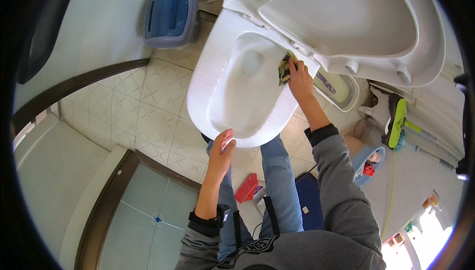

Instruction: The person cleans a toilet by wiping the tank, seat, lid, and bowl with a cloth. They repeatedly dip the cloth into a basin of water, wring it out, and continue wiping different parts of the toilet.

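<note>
Before me stands a white ceramic toilet bowl (202, 81) with its seat and lid (345, 14) raised. My right hand (301, 79) grips a crumpled dark and yellow cloth (284, 70) against the inner rim on the bowl's right side. Part of the cloth is hidden under the fingers. My left hand (222, 149) is near the front rim, its fingers slightly curled and apart, holding nothing. From this angle I cannot tell whether it touches the rim.
A blue lidded bin (169, 17) stands left of the toilet. To the right are a shallow tray (343, 88) with a purple-handled brush (326, 83), a blue bucket (360, 155) and a green broom head (397, 123). A red dustpan (246, 188) lies behind my legs.
</note>
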The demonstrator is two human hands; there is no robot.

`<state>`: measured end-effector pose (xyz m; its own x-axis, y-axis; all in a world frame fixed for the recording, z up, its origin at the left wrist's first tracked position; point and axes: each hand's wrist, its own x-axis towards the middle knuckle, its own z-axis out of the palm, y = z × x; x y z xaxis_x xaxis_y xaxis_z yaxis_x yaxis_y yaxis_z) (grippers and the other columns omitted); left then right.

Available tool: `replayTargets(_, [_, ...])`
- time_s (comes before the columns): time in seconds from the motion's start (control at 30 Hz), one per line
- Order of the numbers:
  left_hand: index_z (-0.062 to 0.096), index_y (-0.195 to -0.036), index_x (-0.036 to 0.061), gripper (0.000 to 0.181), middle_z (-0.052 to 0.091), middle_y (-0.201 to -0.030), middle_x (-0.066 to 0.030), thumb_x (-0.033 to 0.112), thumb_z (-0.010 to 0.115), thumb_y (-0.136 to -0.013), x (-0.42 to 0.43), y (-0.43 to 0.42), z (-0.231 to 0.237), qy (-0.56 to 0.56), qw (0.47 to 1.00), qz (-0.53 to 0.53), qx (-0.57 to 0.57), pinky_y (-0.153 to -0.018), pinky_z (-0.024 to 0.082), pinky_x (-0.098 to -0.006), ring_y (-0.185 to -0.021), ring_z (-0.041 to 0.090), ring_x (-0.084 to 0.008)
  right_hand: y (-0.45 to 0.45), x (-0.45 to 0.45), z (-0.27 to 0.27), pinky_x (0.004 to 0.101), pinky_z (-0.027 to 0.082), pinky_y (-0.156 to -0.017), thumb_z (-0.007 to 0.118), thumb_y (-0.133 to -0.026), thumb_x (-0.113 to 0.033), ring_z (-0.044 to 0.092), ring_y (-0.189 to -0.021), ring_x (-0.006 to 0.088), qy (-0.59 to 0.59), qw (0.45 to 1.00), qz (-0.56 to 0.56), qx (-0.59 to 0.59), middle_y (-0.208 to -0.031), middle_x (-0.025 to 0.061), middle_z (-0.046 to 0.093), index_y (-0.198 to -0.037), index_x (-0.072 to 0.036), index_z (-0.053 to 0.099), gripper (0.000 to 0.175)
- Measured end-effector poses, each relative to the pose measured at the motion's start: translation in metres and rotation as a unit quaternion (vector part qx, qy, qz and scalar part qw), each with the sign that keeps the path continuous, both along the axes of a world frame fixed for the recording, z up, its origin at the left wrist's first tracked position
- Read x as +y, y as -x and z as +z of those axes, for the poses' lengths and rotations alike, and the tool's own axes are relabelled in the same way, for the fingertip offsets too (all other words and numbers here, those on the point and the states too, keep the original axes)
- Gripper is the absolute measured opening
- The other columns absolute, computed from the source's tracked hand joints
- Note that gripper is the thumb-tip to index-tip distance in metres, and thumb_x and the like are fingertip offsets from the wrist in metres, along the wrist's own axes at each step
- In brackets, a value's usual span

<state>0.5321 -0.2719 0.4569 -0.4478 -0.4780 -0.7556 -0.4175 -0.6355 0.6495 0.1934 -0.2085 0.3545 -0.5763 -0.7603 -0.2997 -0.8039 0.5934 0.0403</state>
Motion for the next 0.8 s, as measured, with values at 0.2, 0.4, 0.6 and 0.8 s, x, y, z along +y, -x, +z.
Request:
replayTargets(0.2, [0.05,-0.135,-0.0001,0.041,0.055,-0.135,-0.0148,0.01,0.059,-0.096,0.017,0.002,-0.008,-0.017,1.0,-0.014,-0.009,-0.107,0.039,-0.0359,-0.126,0.052,-0.0244,0.034,0.014,-0.031,0.0344,0.06,-0.067,0.06,-0.085,-0.005,0.06,-0.098,0.0303,-0.044,0.996,0.046,0.059,-0.117,0.0136,0.05,-0.15,-0.018,0.036,0.071])
replayTargets(0.4, [0.05,-0.135,0.0013,0.041,0.056,-0.135,-0.0136,0.011,0.059,-0.096,0.024,0.011,-0.007,-0.008,0.999,-0.047,-0.002,-0.107,0.039,-0.0364,-0.126,0.052,-0.0243,0.034,0.037,-0.026,0.0429,0.059,-0.074,0.062,-0.088,-0.017,0.066,-0.094,0.0347,-0.046,0.99,-0.133,-0.03,-0.115,0.0174,0.052,-0.137,-0.006,0.046,0.053])
replayTargets(0.6, [0.051,-0.134,0.0018,0.04,0.056,-0.135,-0.0128,0.009,0.059,-0.095,0.02,0.025,0.001,-0.015,0.998,-0.055,-0.021,-0.107,0.038,-0.0368,-0.127,0.052,-0.0241,0.008,0.043,0.012,0.0439,0.057,-0.077,0.067,-0.084,-0.02,0.063,-0.1,0.0361,0.036,0.977,-0.201,-0.064,-0.118,0.0169,0.052,-0.14,-0.013,0.047,0.06])
replayTargets(0.8, [0.052,-0.133,0.0014,0.039,0.056,-0.135,-0.013,0.007,0.058,-0.095,0.031,0.029,-0.001,-0.026,0.998,-0.056,-0.022,-0.107,0.039,-0.0361,-0.127,0.052,-0.0236,0.018,0.022,-0.022,0.0356,0.057,-0.073,0.061,-0.084,-0.007,0.057,-0.104,0.0277,0.066,0.995,0.055,0.055,-0.119,0.0105,0.051,-0.137,-0.019,0.051,0.056])
